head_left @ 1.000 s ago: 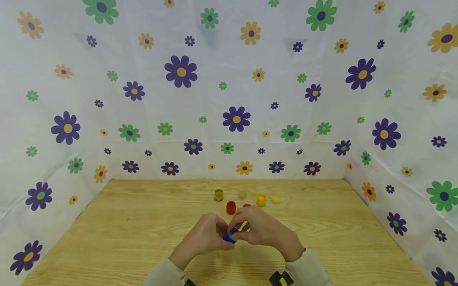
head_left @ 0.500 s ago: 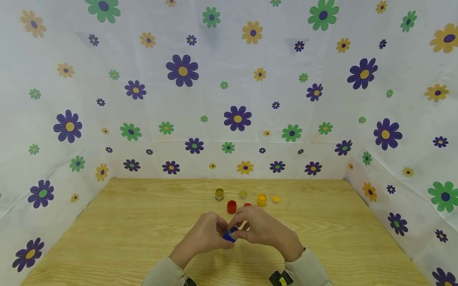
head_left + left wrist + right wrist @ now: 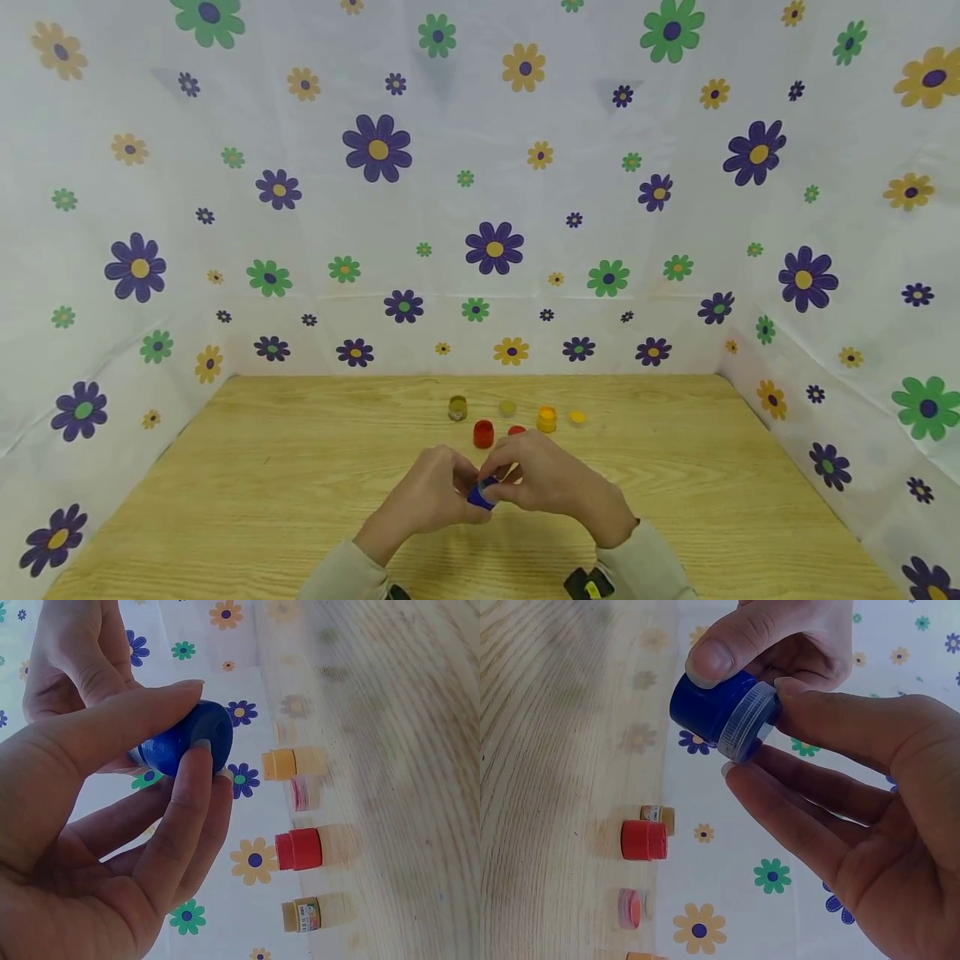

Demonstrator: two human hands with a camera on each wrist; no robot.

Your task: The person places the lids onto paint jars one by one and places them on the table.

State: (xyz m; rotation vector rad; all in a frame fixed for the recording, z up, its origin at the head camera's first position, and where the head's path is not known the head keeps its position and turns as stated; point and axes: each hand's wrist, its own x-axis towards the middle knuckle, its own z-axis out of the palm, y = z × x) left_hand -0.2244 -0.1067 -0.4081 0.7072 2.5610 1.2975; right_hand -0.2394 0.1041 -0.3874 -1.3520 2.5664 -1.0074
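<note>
A small blue paint jar (image 3: 707, 707) is held tilted above the table between both hands. My left hand (image 3: 437, 492) grips its body, thumb on one side and fingertips at the base, as the left wrist view shows. Around the ridged, clear lid (image 3: 744, 724) the thumb and fingers of my right hand (image 3: 555, 477) pinch. The lid sits on the jar's mouth in the right wrist view. Just beyond the hands stands a red paint jar (image 3: 483, 434) without a lid, and its red lid (image 3: 517, 431) lies partly hidden behind the right hand.
Farther back on the wooden table (image 3: 300, 467) are an olive-gold jar (image 3: 457, 407), its lid (image 3: 507, 408), a yellow jar (image 3: 547, 418) and a yellow lid (image 3: 577, 417). A flower-printed white cloth (image 3: 450, 208) surrounds the table at the back and sides.
Both hands keep the same hold on the blue paint jar and its lid. The head view shifts slightly; the jars on the table stay where they were.
</note>
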